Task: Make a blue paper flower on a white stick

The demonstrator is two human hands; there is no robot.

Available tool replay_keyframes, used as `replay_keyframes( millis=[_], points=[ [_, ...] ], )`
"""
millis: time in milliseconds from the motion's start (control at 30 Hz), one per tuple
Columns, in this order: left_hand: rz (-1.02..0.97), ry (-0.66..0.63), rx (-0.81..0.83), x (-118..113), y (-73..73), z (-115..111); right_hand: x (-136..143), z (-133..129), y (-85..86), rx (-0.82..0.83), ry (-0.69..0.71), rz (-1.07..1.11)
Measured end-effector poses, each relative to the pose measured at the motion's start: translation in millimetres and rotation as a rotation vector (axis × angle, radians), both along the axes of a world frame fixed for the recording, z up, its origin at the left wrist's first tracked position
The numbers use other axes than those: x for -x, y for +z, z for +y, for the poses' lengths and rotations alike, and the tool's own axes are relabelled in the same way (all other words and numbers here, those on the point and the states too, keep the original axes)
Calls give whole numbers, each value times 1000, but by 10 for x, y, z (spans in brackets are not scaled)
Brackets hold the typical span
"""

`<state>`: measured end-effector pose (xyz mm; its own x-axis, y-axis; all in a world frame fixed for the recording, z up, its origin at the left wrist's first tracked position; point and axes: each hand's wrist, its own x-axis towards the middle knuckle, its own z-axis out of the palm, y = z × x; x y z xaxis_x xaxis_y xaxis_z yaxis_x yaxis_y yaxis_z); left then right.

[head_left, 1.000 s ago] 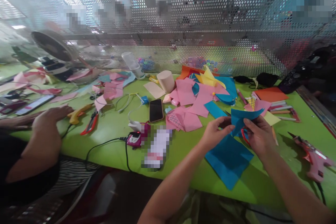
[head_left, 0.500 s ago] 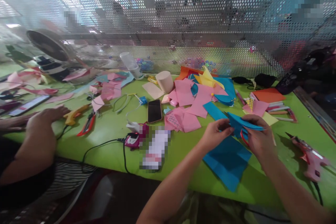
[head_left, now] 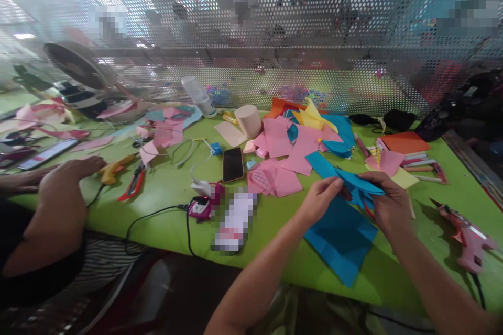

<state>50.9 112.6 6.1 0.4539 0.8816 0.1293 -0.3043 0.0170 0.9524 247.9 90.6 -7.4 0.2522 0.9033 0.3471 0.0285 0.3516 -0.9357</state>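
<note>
My left hand (head_left: 320,203) pinches the left edge of some folded blue felt pieces (head_left: 359,181) above the table. My right hand (head_left: 392,207) grips the same pieces from the right, fingers closed over their upper side. Below the felt, close to the right palm, shows a red loop (head_left: 368,210) like a scissors handle; the rest of it is hidden. Under both hands a larger blue felt sheet (head_left: 341,243) lies flat on the green table (head_left: 283,241). A blue strip (head_left: 320,164) lies just beyond my left hand.
Pink felt pieces (head_left: 275,178) lie beyond my hands. A pink glue gun (head_left: 467,238) is at the right. Phones (head_left: 233,164) and a corded purple charger (head_left: 202,209) lie left of centre. Another person's arm (head_left: 63,193) rests near a yellow glue gun (head_left: 116,170) and red-handled pliers (head_left: 133,183).
The blue felt pieces have tilted and shifted slightly left in my right hand, and my left thumb now presses on their edge. The red loop shows less. The view has moved slightly.
</note>
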Motion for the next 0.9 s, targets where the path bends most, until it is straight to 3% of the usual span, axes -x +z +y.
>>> replay_keyframes(
  millis=[133,233,367,433,500,600,700,800,833,900],
  points=[
    [8,78,-45,25,-10,30,38,-40,112,-23,8,-146],
    [17,198,34,67,-30,112,56,-46,148,18,26,-278],
    [94,457,94,291,-67,314,2,11,132,227,189,-286],
    [233,543,94,471,-76,406,-52,52,117,364,296,-407],
    [540,619,44,642,-70,457,-103,89,92,432,406,-562],
    [1032,609,-15,790,-41,449,-145,118,38,431,454,-711],
    [1217,661,-173,778,-21,386,-154,122,10,418,433,-696],
    [1054,701,-359,679,-27,323,-168,115,59,341,398,-532],
    [956,628,-368,645,-32,308,-176,110,91,281,369,-481],
    [761,359,-308,590,-37,287,-192,95,162,112,293,-428]
  ],
)
